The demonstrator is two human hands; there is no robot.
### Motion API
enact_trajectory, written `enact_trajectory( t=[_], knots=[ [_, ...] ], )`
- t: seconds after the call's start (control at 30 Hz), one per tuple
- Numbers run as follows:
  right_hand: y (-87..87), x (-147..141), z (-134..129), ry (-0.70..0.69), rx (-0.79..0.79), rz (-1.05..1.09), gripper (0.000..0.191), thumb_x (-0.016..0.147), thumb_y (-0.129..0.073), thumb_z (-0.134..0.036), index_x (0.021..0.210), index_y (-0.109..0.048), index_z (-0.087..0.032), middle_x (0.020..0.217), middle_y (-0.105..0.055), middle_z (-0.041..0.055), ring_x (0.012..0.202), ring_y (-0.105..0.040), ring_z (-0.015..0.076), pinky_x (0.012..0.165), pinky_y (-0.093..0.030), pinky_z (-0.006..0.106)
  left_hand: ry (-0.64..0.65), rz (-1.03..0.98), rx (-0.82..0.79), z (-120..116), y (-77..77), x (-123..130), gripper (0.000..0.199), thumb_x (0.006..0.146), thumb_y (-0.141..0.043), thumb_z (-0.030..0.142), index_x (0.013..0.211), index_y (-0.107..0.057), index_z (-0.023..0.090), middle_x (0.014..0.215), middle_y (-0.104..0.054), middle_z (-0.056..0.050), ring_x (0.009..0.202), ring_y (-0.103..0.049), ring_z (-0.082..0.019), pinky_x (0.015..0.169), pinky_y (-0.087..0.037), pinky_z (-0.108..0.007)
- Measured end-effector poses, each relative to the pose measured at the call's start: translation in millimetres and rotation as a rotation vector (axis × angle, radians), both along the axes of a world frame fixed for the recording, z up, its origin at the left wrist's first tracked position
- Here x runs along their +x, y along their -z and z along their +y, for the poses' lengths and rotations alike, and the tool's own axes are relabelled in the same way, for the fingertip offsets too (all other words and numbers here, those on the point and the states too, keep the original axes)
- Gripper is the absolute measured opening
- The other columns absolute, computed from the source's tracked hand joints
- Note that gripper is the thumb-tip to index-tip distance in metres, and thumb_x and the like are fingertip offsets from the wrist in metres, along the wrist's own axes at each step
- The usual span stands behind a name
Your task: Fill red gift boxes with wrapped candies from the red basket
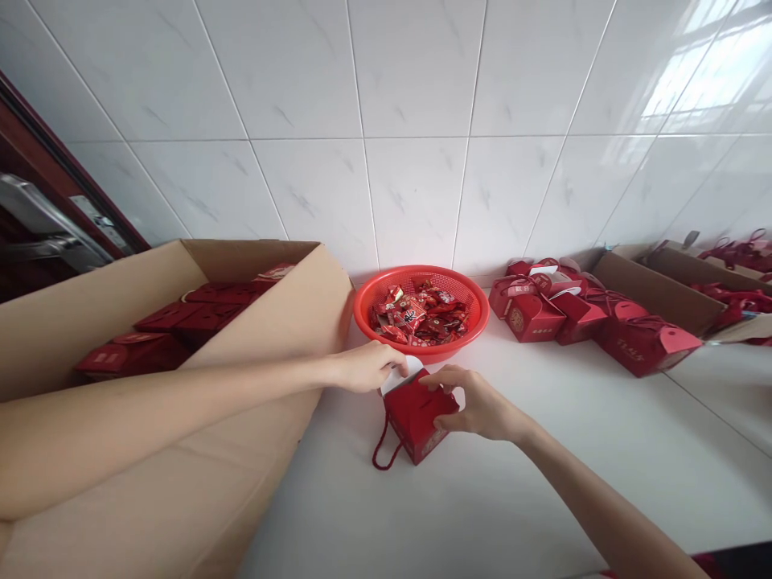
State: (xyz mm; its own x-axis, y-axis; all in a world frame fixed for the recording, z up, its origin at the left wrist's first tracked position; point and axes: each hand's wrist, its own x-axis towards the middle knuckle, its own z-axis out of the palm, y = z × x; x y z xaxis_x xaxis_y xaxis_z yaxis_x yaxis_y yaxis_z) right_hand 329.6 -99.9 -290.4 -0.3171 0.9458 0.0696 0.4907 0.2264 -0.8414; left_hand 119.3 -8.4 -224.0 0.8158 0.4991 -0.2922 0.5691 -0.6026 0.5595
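A small red gift box [416, 414] stands on the white counter in front of me. Its white-lined flap [407, 374] is raised at the back left, and a dark red cord handle [386, 460] loops down its left side. The curled fingers of my left hand [369, 367] are at that flap and seem to pinch its edge. My right hand [474, 404] grips the box from the right, thumb at the near side and fingers over the top. Just behind the box, a red plastic basket [362, 310] holds many red-wrapped sweets [416, 314].
At left a large cardboard carton [289, 378] contains several red boxes [193, 310]; my left arm reaches across it. Closed red gift boxes [536, 315] stand grouped at right, beside another carton [657, 289]. A tiled wall [416, 193] rises behind the counter [512, 498].
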Motion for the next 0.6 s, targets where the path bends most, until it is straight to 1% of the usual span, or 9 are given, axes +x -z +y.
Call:
enact_trajectory(
  t=[0.1, 0.2, 0.27, 0.3, 0.37, 0.4, 0.47, 0.53, 0.6],
  knots=[
    [0.1, 0.7, -1.2, 0.0, 0.028, -0.001, 0.049, 0.065, -0.075, -0.009, 0.111, -0.073, -0.026, 0.092, -0.063, 0.003, 0.085, -0.058, 0.0202, 0.078, -0.05, 0.035, -0.064, 0.026, -0.011, 1.0, 2.7, -0.3, 0.037, 0.073, -0.04, 0.006, 0.093, -0.069, 0.018, 0.084, -0.068, -0.001, 0.067, -0.055, -0.013, 0.058, -0.038, -0.021],
    [-1.0, 2.4, -6.0, -0.066, 0.159, 0.04, 0.028, 0.073, -0.072, -0.009, 0.095, -0.076, -0.025, 0.087, -0.06, 0.0034, 0.086, -0.057, 0.0196, 0.076, -0.051, 0.033, -0.08, 0.052, 0.026, 0.5, 2.8, -0.4, 0.026, 0.071, -0.045, 0.009, 0.082, -0.067, 0.017, 0.076, -0.064, -0.001, 0.062, -0.051, -0.013, 0.054, -0.034, -0.022],
    [-2.0, 5.5, -10.4, -0.168, 0.237, 0.079, 0.01, 0.077, -0.076, -0.02, 0.086, -0.076, -0.023, 0.089, -0.061, 0.0051, 0.089, -0.057, 0.0202, 0.077, -0.051, 0.034, -0.095, 0.058, 0.051, -0.6, 2.1, 0.1, 0.015, 0.071, -0.047, 0.011, 0.071, -0.062, 0.016, 0.066, -0.057, 0.001, 0.057, -0.045, -0.012, 0.051, -0.029, -0.023],
    [-2.4, 7.5, -12.6, -0.209, 0.261, 0.097, 0.007, 0.079, -0.077, -0.027, 0.085, -0.077, -0.023, 0.09, -0.061, 0.0059, 0.089, -0.057, 0.0202, 0.077, -0.052, 0.034, -0.103, 0.058, 0.061, -1.4, 1.7, 0.5, 0.012, 0.071, -0.048, 0.013, 0.067, -0.059, 0.017, 0.061, -0.052, 0.002, 0.054, -0.042, -0.011, 0.05, -0.027, -0.024],
    [-2.9, 11.1, -16.4, -0.234, 0.301, 0.102, 0.017, 0.083, -0.074, -0.039, 0.083, -0.078, -0.022, 0.088, -0.061, 0.0064, 0.085, -0.057, 0.019, 0.074, -0.051, 0.033, -0.112, 0.052, 0.077, -3.1, 1.3, 1.4, 0.014, 0.074, -0.05, 0.017, 0.06, -0.054, 0.017, 0.054, -0.045, 0.003, 0.049, -0.036, -0.01, 0.048, -0.023, -0.026],
    [-3.0, 12.4, -17.8, -0.231, 0.325, 0.091, 0.02, 0.086, -0.071, -0.041, 0.084, -0.078, -0.022, 0.085, -0.061, 0.0062, 0.083, -0.057, 0.0184, 0.073, -0.051, 0.032, -0.109, 0.044, 0.08, -3.9, 1.3, 1.8, 0.017, 0.075, -0.05, 0.02, 0.059, -0.053, 0.017, 0.053, -0.044, 0.003, 0.049, -0.036, -0.01, 0.048, -0.023, -0.026],
    [-2.4, 13.3, -19.7, -0.243, 0.376, 0.044, 0.018, 0.089, -0.068, -0.037, 0.089, -0.078, -0.022, 0.084, -0.061, 0.0061, 0.082, -0.056, 0.0178, 0.071, -0.05, 0.031, -0.095, 0.031, 0.086, -5.1, 1.5, 2.2, 0.016, 0.075, -0.053, 0.024, 0.061, -0.057, 0.017, 0.056, -0.051, 0.002, 0.052, -0.042, -0.011, 0.05, -0.027, -0.025],
    [0.0, 12.1, -20.5, -0.273, 0.442, -0.026, 0.014, 0.088, -0.069, -0.029, 0.099, -0.076, -0.021, 0.086, -0.063, 0.0064, 0.081, -0.055, 0.0174, 0.069, -0.05, 0.03, -0.087, 0.048, 0.104, -6.0, 1.8, 2.1, 0.012, 0.073, -0.058, 0.026, 0.069, -0.064, 0.018, 0.062, -0.059, 0.001, 0.056, -0.048, -0.012, 0.052, -0.03, -0.024],
    [5.1, 9.4, -21.0, -0.233, 0.572, -0.105, 0.013, 0.09, -0.065, -0.02, 0.101, -0.073, -0.021, 0.087, -0.064, 0.0063, 0.078, -0.054, 0.017, 0.068, -0.048, 0.031, -0.081, 0.094, 0.139, -6.5, 2.0, 1.6, 0.013, 0.071, -0.061, 0.028, 0.077, -0.069, 0.019, 0.067, -0.063, 0.001, 0.058, -0.052, -0.013, 0.053, -0.032, -0.023]
  ],
)
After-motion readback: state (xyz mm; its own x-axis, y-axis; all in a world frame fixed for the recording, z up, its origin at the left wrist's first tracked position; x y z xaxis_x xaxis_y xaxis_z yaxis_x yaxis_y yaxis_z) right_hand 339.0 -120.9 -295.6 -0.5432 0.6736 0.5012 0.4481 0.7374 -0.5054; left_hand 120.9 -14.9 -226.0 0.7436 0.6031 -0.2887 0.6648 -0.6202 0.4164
